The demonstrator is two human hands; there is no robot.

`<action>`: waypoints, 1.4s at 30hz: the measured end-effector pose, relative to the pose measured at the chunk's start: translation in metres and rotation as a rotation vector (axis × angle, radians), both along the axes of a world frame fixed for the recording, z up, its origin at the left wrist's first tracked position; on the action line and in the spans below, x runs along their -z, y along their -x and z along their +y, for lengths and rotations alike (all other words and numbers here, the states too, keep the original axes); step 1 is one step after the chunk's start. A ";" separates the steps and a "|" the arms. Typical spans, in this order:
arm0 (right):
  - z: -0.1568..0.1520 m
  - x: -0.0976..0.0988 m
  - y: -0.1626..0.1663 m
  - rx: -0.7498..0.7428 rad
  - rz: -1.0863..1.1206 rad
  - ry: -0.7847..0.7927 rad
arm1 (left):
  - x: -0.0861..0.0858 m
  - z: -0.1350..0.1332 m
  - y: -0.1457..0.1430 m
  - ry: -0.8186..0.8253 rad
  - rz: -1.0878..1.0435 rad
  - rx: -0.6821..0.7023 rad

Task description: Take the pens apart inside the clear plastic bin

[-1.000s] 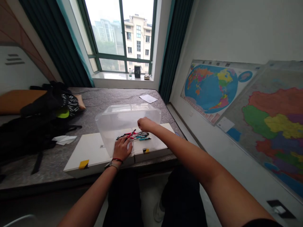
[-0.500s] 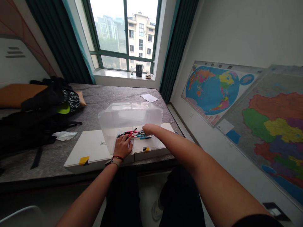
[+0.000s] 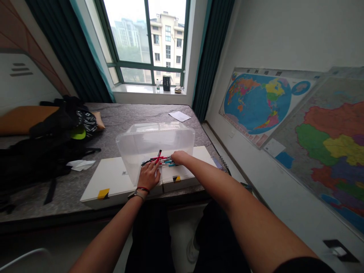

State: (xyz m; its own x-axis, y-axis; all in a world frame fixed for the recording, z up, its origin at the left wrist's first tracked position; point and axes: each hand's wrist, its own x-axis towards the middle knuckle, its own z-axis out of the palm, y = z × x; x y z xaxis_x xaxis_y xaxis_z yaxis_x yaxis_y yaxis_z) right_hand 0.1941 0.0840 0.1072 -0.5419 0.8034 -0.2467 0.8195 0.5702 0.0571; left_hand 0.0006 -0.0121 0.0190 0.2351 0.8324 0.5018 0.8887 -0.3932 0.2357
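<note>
A pile of pens in red, black and teal lies at the mouth of a clear plastic bin, which appears to be on its side. Left of the pile, my left hand has its fingers closed on a red pen whose dark end points up. My right hand reaches over the right part of the pile with its fingers bent down; the fingertips and anything in them are hidden. Beneath are two white boxes, a left box and a right box.
The boxes rest on a grey mattress. Black bags and a crumpled white tissue lie to the left. A white sheet of paper is behind the bin. Maps hang on the right wall.
The red pen in my left hand has tipped more upright. My right hand stays over the pens, with its fingers still turned down. The view has shifted slightly.
</note>
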 end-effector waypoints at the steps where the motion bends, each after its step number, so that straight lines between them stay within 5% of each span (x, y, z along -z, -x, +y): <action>1: 0.000 0.000 -0.001 -0.004 -0.002 -0.005 | 0.000 0.000 0.000 0.007 0.004 -0.002; 14: 0.012 -0.015 0.016 -0.136 -0.067 0.030 | -0.001 0.000 -0.001 -0.075 -0.064 -0.163; 42: 0.006 0.029 0.019 -0.084 0.050 -0.060 | 0.003 0.004 0.001 -0.080 -0.013 -0.107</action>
